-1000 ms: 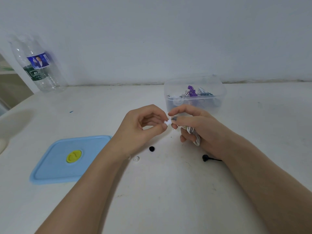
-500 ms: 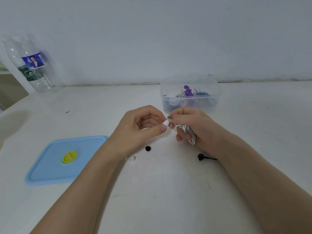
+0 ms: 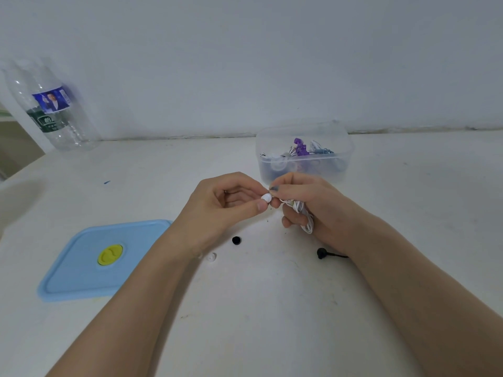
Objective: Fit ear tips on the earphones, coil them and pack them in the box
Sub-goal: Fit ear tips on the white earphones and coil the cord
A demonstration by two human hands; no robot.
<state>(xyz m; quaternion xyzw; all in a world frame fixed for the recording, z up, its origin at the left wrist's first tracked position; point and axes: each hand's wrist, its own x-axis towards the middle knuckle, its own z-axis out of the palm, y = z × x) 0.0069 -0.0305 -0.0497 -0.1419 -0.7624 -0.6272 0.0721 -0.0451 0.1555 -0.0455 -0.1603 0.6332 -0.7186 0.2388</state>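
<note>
One fitting is in hand; coiling and packing, by my judgement, remain undone for this set. Largest first: the table (image 3: 272, 322) carries everything, with a bottle (image 3: 51, 110) at its far left corner against the wall. The lid (image 3: 89, 263) lies flat near the left edge, off the box. The box (image 3: 304, 156) stands open toward the far edge, just beyond the hands, and already holds several earphones in mixed colours, so earlier packing appears done; how many cannot be told.

The left hand (image 3: 217, 210) pinches a white tip (image 3: 266, 197) between thumb and forefinger, the other fingers curled. The right hand (image 3: 313, 210) has its fingers clamped round a white cord (image 3: 306, 219), bunched loosely rather than neatly coiled, while thumb and forefinger pinch the earbud end, itself hidden. The tip sits above the table's middle, touching both hands; its axis runs roughly left to right, dome facing left, opening toward the right hand. Whether it is fully seated cannot be told.

On the table near the hands lie a black tip (image 3: 236, 240), a clear tip (image 3: 211, 257) beside the left wrist, and a black earbud (image 3: 321, 253) whose cord runs under the right forearm. These suggest further fitting is outstanding.
</note>
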